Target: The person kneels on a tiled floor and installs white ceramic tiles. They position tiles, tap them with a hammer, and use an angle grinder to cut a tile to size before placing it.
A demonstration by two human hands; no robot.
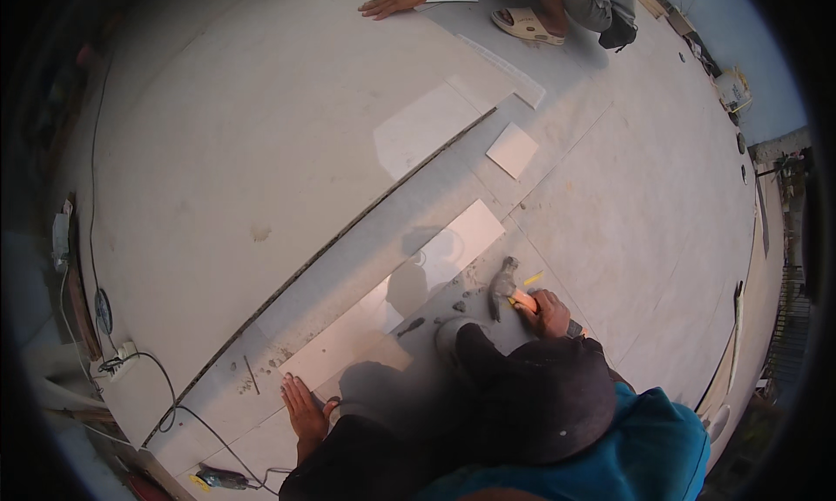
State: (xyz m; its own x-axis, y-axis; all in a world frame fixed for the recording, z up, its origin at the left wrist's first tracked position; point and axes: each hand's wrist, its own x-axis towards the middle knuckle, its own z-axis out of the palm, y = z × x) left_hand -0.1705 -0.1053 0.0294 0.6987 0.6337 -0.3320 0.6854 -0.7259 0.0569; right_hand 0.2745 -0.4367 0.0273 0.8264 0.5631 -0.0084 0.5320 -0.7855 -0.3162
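Hammer point(505, 287) I'm clutching in my right hand point(550, 314), left hand point(305, 409) lying flat, fingers spread, on the tile point(348, 340); a mis-swing risks cracking it

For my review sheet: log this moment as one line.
left hand flat on long tile | right hand gripping hammer

A dark cap point(544, 396) tops the view, round and plain with one small pale dot on it. Below it, a bright teal-blue shirt point(644, 453) over the shoulder, and a black sleeve point(348, 462) on the left arm.
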